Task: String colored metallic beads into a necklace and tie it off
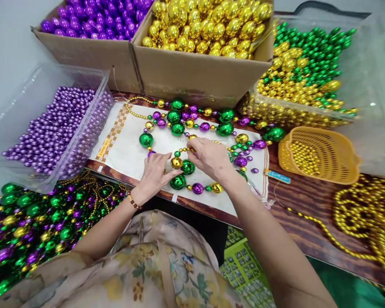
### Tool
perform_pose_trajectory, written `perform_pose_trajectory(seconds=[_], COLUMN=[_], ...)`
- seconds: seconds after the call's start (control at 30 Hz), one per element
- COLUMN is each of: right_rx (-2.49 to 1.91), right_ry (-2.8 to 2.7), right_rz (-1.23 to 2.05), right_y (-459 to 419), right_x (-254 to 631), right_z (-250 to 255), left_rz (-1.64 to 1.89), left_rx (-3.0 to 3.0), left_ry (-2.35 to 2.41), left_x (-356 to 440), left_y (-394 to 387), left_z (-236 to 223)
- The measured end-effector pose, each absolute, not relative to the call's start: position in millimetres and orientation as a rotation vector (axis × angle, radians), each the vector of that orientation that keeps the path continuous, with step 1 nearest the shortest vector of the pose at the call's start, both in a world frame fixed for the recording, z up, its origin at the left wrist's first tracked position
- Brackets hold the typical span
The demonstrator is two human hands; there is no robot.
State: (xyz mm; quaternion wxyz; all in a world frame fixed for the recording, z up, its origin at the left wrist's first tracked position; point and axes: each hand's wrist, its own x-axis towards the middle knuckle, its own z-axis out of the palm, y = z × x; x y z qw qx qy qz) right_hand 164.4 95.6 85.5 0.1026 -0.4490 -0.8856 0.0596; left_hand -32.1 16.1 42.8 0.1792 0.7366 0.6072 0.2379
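A string of green, gold and purple beads (192, 124) lies looped on a white cloth (128, 145) on the wooden table. My left hand (154, 175) rests on the cloth with its fingers pinched beside a gold bead (176, 162) of the string. My right hand (210, 158) is curled over the string just right of it, fingers closed near a large green bead (188, 167). Another green bead (178, 182) and a purple bead (197, 188) lie just below the hands.
Cardboard boxes of purple balls (96, 21) and gold balls (205, 25) stand at the back. A clear tray of small purple beads (51, 132) is left, a tray of green and gold beads (301, 64) right. An orange basket (321, 154), gold strands (365, 214) and finished necklaces (35, 222) surround the cloth.
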Motion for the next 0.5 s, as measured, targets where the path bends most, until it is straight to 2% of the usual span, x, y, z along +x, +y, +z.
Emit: perform_pose_trajectory(seconds=[0.2,0.33,0.5], right_rx=[-1.287,-1.361,-1.332], right_ry=[-2.146,-1.797,-1.255], right_rz=[0.22,0.483,0.847], right_y=[52,17,-12], right_x=[215,224,207], right_z=[97,91,69], left_rz=[1.004,1.122,1.093], left_rx=[1.74,1.59,1.573], left_ry=[1.315,1.109,0.97], left_x=[9,31,47], left_y=[22,23,18], left_z=[64,69,61])
